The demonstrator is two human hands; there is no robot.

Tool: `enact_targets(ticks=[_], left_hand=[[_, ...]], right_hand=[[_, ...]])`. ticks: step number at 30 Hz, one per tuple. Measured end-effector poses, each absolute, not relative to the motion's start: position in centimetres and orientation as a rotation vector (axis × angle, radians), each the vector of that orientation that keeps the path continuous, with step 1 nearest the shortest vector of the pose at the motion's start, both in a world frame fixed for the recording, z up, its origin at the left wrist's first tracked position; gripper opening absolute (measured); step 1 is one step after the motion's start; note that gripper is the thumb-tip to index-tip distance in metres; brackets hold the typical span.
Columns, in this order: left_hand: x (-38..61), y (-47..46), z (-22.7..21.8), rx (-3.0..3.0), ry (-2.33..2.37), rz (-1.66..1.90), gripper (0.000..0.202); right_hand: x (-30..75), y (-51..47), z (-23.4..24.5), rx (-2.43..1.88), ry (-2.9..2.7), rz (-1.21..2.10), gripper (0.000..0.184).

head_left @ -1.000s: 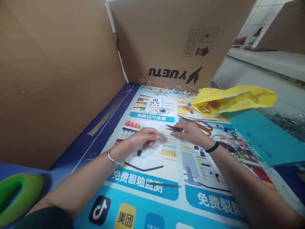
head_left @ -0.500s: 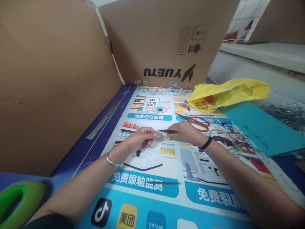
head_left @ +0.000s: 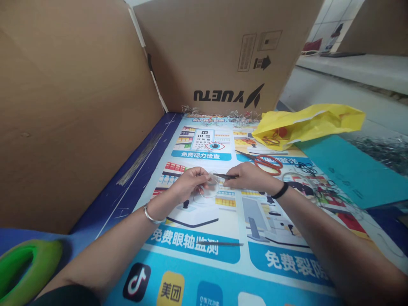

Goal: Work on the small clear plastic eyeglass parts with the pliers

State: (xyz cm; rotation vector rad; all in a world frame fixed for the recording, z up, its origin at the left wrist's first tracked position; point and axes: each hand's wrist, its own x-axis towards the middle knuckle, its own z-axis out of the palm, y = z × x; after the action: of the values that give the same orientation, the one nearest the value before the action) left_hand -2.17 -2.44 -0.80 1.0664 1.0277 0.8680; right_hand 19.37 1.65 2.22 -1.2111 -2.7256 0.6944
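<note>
Over the printed poster, my left hand (head_left: 193,182) is closed in a pinch on a thin wire loop (head_left: 217,192). The loop looks pale and hangs just right of the fingertips. My right hand (head_left: 247,176) is wrapped round dark, narrow-nosed pliers (head_left: 223,175); their handles are hidden in the palm. The tip points left and meets the top of the loop, close to my left fingertips. Whether the jaws grip the wire is too small to tell. Orange-handled scissors (head_left: 267,165) lie just beyond my right hand.
Cardboard walls (head_left: 79,106) stand at left and back. A yellow bag (head_left: 306,125) and teal sheet (head_left: 353,170) lie at right, near tangled wire (head_left: 382,155). Straight wires (head_left: 140,161) lie at left, dark rods (head_left: 223,244) in front. A green tape roll (head_left: 47,263) sits front left.
The loop at my left fingertips now shows more plainly, turned toward the view. The pliers' tip has come closer to the left fingers. Both hands stay nearly in place.
</note>
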Motion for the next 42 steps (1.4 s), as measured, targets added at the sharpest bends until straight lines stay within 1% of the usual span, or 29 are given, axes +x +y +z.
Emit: enact_targets(ticks=[3,6,11,17,21,26,31,39,42], left_hand=[[-2.10,-2.47,-0.69,1.136,1.073,0.841,0.024],[-2.13,-2.53,-0.67,1.199,1.107,0.805,0.024],[-2.31,-2.55,-0.85,1.242,1.078,0.779,0.022],[-2.36,-2.55,-0.84,1.230,1.031,0.771,0.020],[-2.37,-2.55,-0.85,1.159,1.004,0.803,0.016],[-2.13,-2.64,-0.75,1.103,0.993,0.823,0.015],[-2.03,-2.70,-0.77,1.148,1.028,0.810,0.013],[-2.13,-2.70,-0.42,1.189,1.015,0.770,0.011],[-2.03,-2.82,-0.18,1.178,1.007,0.747,0.013]], right_hand=[[19.35,1.60,2.48,-1.185,-2.700,0.849,0.039],[19.18,1.41,2.68,-1.188,-2.679,0.913,0.038],[18.94,1.23,2.66,-1.197,-2.678,0.906,0.035],[18.85,1.23,2.69,-1.214,-2.726,0.730,0.034],[18.77,1.14,2.77,-1.233,-2.735,0.695,0.032],[18.74,1.02,2.86,-1.229,-2.711,0.770,0.031],[18.60,0.93,2.93,-1.224,-2.657,0.891,0.036],[18.66,1.10,2.54,-1.217,-2.614,0.927,0.034],[18.57,1.03,2.55,-1.220,-2.593,0.933,0.034]])
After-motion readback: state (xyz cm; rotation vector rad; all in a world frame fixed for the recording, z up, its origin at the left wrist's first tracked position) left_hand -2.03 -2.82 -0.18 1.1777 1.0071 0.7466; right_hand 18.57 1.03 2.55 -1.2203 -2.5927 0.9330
